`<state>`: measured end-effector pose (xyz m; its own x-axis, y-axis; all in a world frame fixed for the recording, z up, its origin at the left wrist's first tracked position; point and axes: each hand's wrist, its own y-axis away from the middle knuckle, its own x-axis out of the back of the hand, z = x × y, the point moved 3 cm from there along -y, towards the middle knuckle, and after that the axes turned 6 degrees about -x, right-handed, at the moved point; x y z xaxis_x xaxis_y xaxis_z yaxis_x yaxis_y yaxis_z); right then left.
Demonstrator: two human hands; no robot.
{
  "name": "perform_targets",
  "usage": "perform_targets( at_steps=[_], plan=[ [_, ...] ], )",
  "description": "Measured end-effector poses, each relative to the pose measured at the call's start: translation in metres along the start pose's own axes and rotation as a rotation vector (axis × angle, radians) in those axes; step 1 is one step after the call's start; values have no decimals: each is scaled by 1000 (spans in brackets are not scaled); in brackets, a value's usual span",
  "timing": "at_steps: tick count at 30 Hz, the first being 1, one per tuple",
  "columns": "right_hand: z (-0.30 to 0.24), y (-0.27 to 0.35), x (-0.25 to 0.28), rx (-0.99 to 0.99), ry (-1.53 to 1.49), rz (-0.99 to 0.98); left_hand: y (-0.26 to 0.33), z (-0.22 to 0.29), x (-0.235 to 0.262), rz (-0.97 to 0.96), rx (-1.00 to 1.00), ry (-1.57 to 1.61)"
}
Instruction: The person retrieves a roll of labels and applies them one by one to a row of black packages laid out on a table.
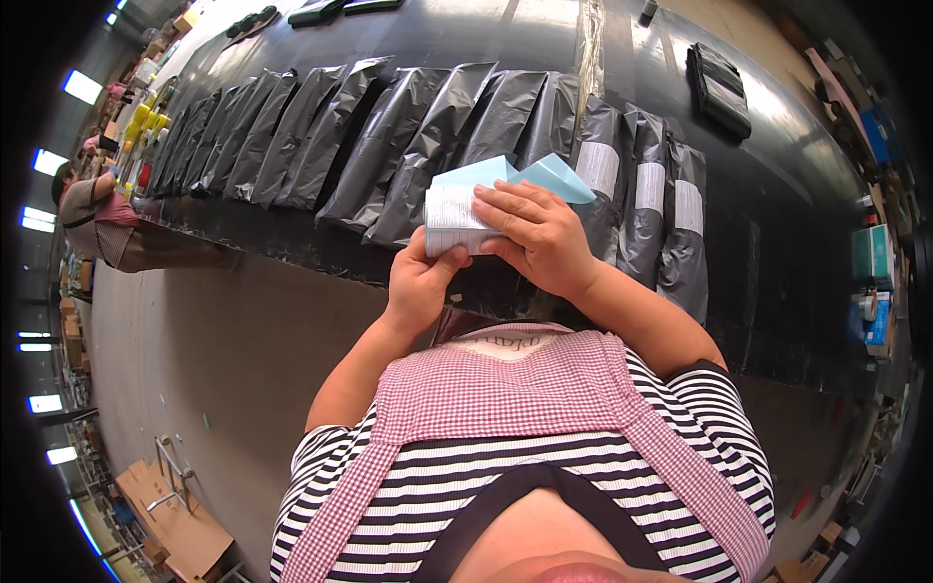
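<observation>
Your left grip point(420, 282) and right grip point(544, 233) hold label strip point(455, 216) near worktop point(792, 282) edge; it runs right past bags point(394, 126); floor point(243, 335) lower left.

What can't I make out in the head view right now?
In the head view:
Paper sheets: partly covered by the right hand.
Left hand: some fingers hidden behind the paper sheets.
Grey bags: contents hidden by opaque plastic.
Black bundles: cut off by the top edge.
Co-worker at far left: hands too small to read.
</observation>
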<state>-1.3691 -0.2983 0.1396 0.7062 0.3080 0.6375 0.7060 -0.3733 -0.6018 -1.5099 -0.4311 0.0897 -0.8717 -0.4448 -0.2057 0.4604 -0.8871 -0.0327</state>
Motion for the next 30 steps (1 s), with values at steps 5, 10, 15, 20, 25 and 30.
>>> perform_targets(
  at_steps=[5,10,15,20,25,30],
  plan=[
    [16,-7,-1,-25,-44,-9,-15,1,7,-20,-67,-301],
    [65,-20,-5,-514,-450,-316,-20,8,10,-95,-21,-515],
    [147,-59,40,-1085,-1030,-215,-19,-6,49,-152,347,-305],
    [200,-67,62,-951,-1382,402,-36,-17,63,-196,346,-151],
    [220,-64,26,-957,-1480,818,-124,-19,-1,-683,1,-459],
    [231,-54,20,-1009,-1421,1034,-204,-68,-26,-764,-197,-685]
  ],
)
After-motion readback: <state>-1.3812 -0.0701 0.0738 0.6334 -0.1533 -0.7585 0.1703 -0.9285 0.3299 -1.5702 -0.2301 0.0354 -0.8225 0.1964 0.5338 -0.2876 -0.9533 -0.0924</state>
